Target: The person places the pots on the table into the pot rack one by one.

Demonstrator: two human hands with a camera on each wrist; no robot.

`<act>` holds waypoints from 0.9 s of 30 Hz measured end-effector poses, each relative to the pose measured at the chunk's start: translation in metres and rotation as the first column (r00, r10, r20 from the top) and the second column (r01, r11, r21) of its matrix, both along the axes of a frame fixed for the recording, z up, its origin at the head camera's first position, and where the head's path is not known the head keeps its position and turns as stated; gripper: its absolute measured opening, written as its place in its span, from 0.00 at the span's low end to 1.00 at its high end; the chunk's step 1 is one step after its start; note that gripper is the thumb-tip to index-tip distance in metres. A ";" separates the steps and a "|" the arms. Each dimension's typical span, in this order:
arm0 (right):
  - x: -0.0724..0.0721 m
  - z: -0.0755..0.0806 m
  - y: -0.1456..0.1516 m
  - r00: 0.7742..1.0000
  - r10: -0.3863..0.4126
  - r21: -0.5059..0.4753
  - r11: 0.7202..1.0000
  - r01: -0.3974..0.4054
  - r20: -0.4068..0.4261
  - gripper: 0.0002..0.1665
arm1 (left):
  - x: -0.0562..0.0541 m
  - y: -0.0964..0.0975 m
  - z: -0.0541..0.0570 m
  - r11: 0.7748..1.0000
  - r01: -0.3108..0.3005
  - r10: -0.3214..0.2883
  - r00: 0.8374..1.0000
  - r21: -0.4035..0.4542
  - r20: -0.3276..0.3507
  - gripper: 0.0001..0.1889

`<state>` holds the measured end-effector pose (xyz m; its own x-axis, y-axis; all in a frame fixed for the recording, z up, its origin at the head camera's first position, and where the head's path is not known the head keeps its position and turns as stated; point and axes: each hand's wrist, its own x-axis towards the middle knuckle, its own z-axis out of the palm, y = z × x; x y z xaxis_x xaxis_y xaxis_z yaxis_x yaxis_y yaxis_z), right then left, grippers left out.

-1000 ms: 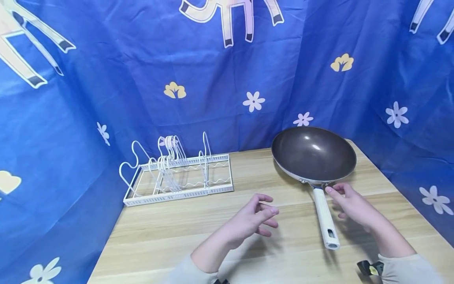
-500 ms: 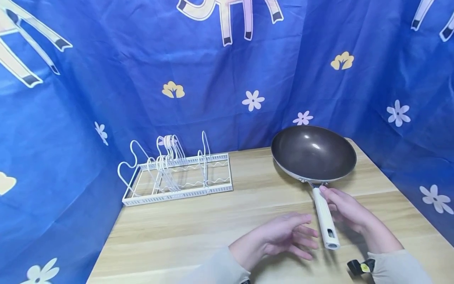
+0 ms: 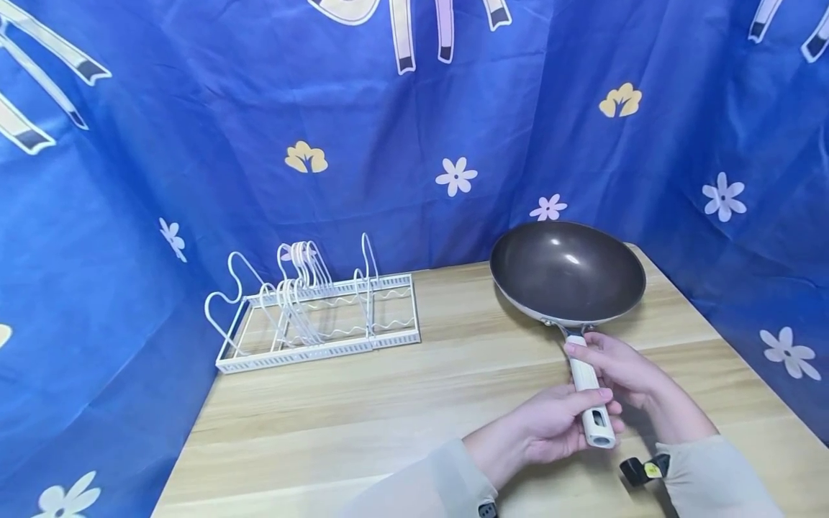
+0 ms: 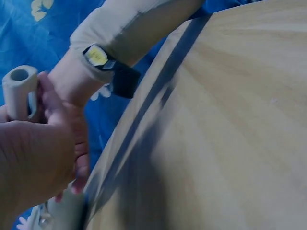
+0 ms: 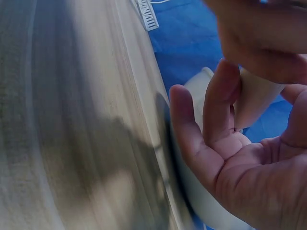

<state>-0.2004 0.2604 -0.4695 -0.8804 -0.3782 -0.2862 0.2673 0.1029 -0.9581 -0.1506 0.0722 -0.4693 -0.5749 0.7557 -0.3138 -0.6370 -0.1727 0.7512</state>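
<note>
A dark-lined wok-shaped frying pan (image 3: 563, 273) sits at the right of the head view, its pale handle (image 3: 585, 378) pointing toward me. My left hand (image 3: 547, 428) holds the handle near its free end, thumb across the top and fingertips showing on the far side. Closer to the pan body, my right hand (image 3: 624, 370) grips the same handle, thumb on top. In the left wrist view the hollow handle end (image 4: 20, 79) pokes out above my left hand. Bent fingers (image 5: 220, 108) of my right hand lie alongside the handle in the right wrist view.
A white wire pan rack (image 3: 317, 316) with upright loops stands at the left back of the wooden table (image 3: 388, 410). Blue patterned cloth (image 3: 376, 208) rises behind the table and along both sides. A black wrist device (image 3: 637, 471) hangs by the right sleeve.
My left hand has moved right and taken hold of the handle's end. My right hand has come from beside the handle onto it. The pan has stayed about where it was.
</note>
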 end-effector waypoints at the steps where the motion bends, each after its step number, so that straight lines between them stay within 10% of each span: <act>1: -0.001 0.000 0.000 1.000 0.003 -0.001 1.000 -0.003 0.000 0.33 | 0.000 0.002 -0.001 1.000 -0.009 0.009 1.000 0.012 0.003 0.13; 14: -0.012 0.009 -0.018 0.996 -0.059 0.352 0.933 0.079 -0.069 0.27 | 0.007 0.014 -0.010 0.999 -0.023 0.022 1.000 -0.039 -0.020 0.20; 27: -0.008 0.006 -0.027 0.983 -0.098 0.395 0.906 0.152 -0.153 0.24 | 0.005 0.005 -0.014 0.994 -0.009 0.002 0.998 -0.112 -0.066 0.18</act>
